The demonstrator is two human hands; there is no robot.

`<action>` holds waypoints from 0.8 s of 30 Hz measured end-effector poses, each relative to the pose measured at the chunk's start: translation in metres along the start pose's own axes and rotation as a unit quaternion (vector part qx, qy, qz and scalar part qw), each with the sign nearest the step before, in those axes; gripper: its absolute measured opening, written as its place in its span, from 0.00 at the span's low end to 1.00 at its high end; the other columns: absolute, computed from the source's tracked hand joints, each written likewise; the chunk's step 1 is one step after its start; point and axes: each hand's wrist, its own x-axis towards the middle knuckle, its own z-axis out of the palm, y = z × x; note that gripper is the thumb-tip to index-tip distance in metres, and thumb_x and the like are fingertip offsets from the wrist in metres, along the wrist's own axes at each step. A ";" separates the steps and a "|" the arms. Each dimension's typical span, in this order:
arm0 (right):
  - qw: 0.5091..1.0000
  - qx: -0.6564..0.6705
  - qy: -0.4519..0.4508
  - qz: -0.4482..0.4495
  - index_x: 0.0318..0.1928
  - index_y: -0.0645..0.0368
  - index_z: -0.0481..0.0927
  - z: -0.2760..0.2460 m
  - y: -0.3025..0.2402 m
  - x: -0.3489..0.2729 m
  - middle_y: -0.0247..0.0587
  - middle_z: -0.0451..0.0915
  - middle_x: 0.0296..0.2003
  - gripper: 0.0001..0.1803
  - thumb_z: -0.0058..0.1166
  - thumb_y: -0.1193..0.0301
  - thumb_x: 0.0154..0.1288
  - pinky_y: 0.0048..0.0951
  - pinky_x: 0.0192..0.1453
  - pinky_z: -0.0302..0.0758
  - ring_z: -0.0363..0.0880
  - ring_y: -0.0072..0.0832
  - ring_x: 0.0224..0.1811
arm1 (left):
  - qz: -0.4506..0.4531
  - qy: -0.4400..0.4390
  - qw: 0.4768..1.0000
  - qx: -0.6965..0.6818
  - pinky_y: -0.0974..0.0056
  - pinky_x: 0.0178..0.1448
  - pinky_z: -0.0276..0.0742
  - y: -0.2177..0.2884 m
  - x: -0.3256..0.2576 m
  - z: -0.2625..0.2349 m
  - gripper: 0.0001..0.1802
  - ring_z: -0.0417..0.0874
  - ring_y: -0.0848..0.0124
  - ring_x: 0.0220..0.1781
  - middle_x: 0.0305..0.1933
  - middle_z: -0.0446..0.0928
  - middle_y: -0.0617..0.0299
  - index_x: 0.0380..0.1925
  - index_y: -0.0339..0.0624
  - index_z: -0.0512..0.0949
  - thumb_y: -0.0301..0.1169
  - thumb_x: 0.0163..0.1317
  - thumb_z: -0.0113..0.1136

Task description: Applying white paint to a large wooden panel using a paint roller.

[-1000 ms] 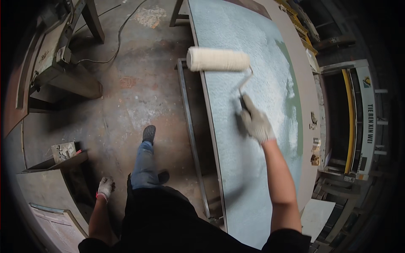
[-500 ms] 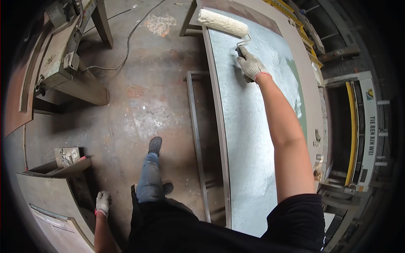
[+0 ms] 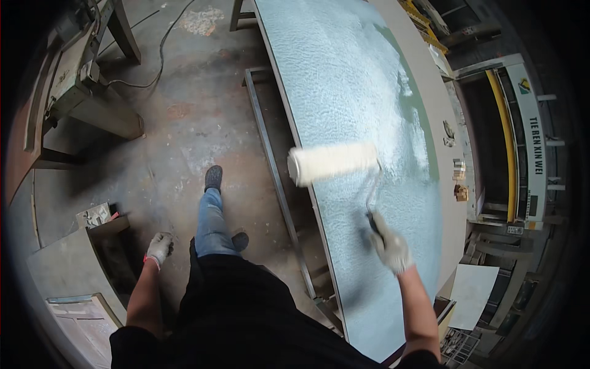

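Observation:
My right hand (image 3: 391,247), in a pale knit glove, is closed round the dark handle of a paint roller (image 3: 335,163). The roller's thick cream sleeve lies across the left edge of a long panel (image 3: 344,80) and sticks out past it. Whether the sleeve touches the surface is hard to tell. A wet, pale blue-white coat covers most of the panel, with a green strip along its right side. My left hand (image 3: 160,248), gloved too, hangs by my left side with its fingers curled in and nothing visible in them.
A metal frame (image 3: 270,160) runs beneath the panel's left side. At the far left stands a workbench (image 3: 101,117), with a cable (image 3: 161,58) trailing over the concrete floor. A wooden cabinet (image 3: 70,264) is near my left hand. Machinery with a yellow bar (image 3: 503,141) lines the right.
My right hand has drawn the roller back toward me from the panel's far end. More of the coated surface shows ahead. My left hand has shifted slightly forward, and the view has moved.

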 end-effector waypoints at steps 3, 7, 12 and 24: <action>0.997 -0.042 -0.044 0.041 0.71 0.54 0.72 0.008 0.018 -0.091 0.60 0.84 0.35 0.30 0.61 0.69 0.68 0.48 0.39 0.81 0.85 0.57 0.36 | -0.025 -0.031 0.999 0.013 0.65 0.29 0.74 -0.020 0.000 0.001 0.09 0.78 0.72 0.25 0.30 0.78 0.66 0.43 0.48 0.77 0.39 0.72 0.61; 0.998 -0.019 -0.043 0.050 0.72 0.49 0.72 0.011 0.019 -0.127 0.60 0.83 0.33 0.32 0.61 0.70 0.68 0.48 0.37 0.81 0.84 0.58 0.34 | -0.033 -0.023 0.999 0.014 0.64 0.28 0.73 -0.017 -0.008 -0.001 0.10 0.78 0.72 0.25 0.28 0.78 0.64 0.42 0.47 0.77 0.39 0.72 0.61; 0.997 -0.022 -0.018 0.067 0.73 0.52 0.70 -0.003 -0.021 -0.007 0.63 0.84 0.39 0.32 0.60 0.70 0.69 0.50 0.40 0.80 0.84 0.60 0.38 | -0.048 0.000 0.999 0.007 0.64 0.28 0.73 -0.004 -0.004 -0.016 0.09 0.78 0.71 0.24 0.28 0.78 0.64 0.42 0.46 0.76 0.38 0.72 0.61; 0.998 0.044 0.050 -0.009 0.78 0.44 0.62 -0.098 -0.127 0.482 0.47 0.81 0.26 0.33 0.47 0.62 0.75 0.38 0.25 0.78 0.78 0.29 0.17 | -0.059 0.059 0.987 -0.138 0.66 0.25 0.71 0.068 0.047 -0.053 0.06 0.75 0.72 0.22 0.26 0.76 0.65 0.41 0.49 0.74 0.36 0.72 0.61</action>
